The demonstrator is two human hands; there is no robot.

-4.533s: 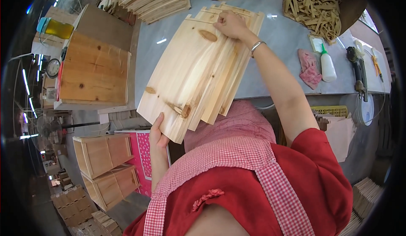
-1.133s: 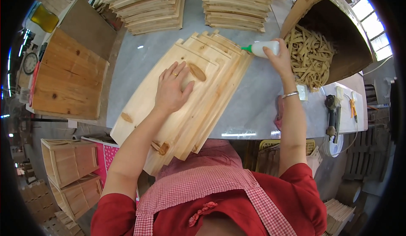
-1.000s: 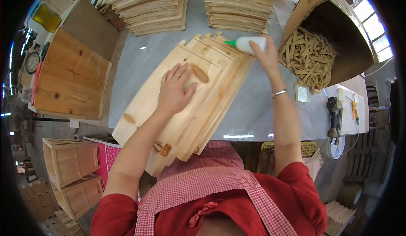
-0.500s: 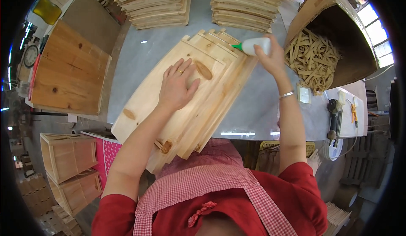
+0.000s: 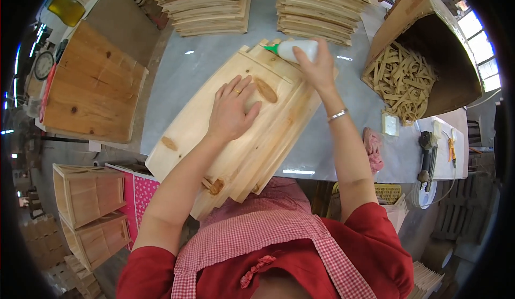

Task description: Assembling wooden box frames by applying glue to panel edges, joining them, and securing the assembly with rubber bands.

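Several pale wooden boards (image 5: 193, 122) lie fanned and overlapping, slanted across the grey table, their near ends reaching over its front edge by my apron. Flat on the top board rests my left hand (image 5: 233, 108), fingers spread, a ring on one of them. My right hand (image 5: 317, 68) grips a white squeeze bottle (image 5: 295, 50) with a green nozzle. The bottle is tilted nearly level, its tip pointing left at the far ends of the boards. Whether anything flows from the tip is too small to tell.
Two stacks of wooden panels (image 5: 209, 9) stand at the back. A cardboard box (image 5: 456, 74) of tan bands (image 5: 402, 79) lies tipped open at right, near a pink cloth (image 5: 372, 149) and a black power tool (image 5: 426, 157). Wooden boxes (image 5: 91, 192) stand at lower left.
My right hand has moved left with the squeeze bottle, carrying its tip along the boards' far ends. The pink cloth now shows beside my right forearm. My left hand stays on the top board.
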